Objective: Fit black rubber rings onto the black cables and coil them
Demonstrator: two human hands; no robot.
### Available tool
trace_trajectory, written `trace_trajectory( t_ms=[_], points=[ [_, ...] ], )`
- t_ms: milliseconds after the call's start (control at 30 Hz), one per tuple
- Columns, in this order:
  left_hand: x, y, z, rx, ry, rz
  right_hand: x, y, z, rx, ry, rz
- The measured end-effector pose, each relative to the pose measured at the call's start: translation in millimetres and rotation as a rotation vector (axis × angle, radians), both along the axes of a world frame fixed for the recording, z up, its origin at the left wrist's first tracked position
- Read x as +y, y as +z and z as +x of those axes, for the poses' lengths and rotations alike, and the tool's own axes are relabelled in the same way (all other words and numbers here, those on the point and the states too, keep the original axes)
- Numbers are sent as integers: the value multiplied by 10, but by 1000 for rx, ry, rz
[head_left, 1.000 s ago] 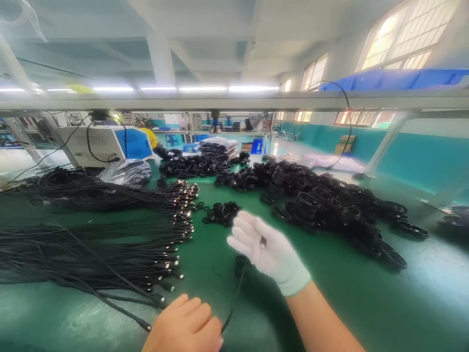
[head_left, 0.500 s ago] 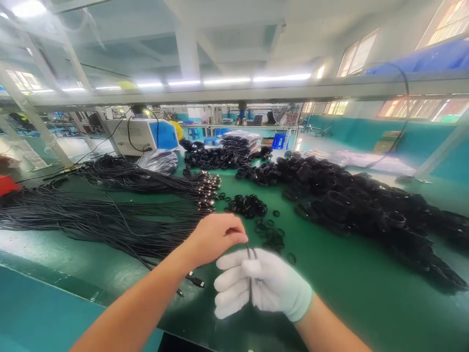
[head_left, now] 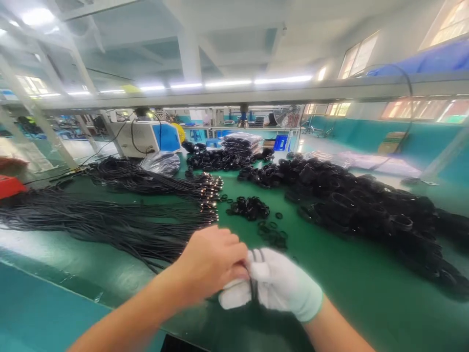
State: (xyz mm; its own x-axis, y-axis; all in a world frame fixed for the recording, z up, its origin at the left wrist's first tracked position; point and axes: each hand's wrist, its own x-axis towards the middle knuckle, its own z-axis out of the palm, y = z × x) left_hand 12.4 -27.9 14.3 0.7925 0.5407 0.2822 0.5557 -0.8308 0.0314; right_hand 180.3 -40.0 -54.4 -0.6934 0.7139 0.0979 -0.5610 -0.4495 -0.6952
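My right hand [head_left: 278, 286] wears a white glove and is closed around a thin black cable [head_left: 253, 281] folded into loops across its palm. My bare left hand [head_left: 210, 259] presses against the gloved fingers and pinches the same cable. Both hands hover over the near edge of the green table [head_left: 330, 274]. Just beyond them lie small black rings [head_left: 273, 233] and a little heap of the same rings [head_left: 249, 208].
Long bundles of straight black cables [head_left: 110, 220] with metal plugs cover the left of the table. A big pile of coiled cables [head_left: 366, 205] fills the right. A white and blue machine [head_left: 146, 138] and a plastic bag [head_left: 161, 163] stand at the back.
My left hand came up from the lower edge to the gloved right hand and closed over it. The cable now lies wound in loops on the glove. The view shifted left.
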Motion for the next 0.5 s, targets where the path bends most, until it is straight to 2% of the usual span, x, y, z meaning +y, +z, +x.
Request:
trace_trajectory(
  t_ms=[67,133,233,300,333,400,500],
  points=[
    [146,141,-26,-48,-14,-122,-53,-21,-46,25,114,-22],
    [254,154,-37,-146,-15,-320,-94,-12,-79,45,197,-76],
    [327,-12,-32,-338,-30,-659,-133,25,-99,105,249,-135],
    [367,-187,-49,-411,-21,-790,-142,59,-89,155,208,-115],
    [396,-278,-72,-416,1,-806,-140,78,-76,177,170,-95],
    [466,-448,-140,-369,71,-744,-118,121,-34,207,81,-60],
    [481,-626,-239,-242,196,-485,-52,202,54,218,-47,-65]
  ],
)
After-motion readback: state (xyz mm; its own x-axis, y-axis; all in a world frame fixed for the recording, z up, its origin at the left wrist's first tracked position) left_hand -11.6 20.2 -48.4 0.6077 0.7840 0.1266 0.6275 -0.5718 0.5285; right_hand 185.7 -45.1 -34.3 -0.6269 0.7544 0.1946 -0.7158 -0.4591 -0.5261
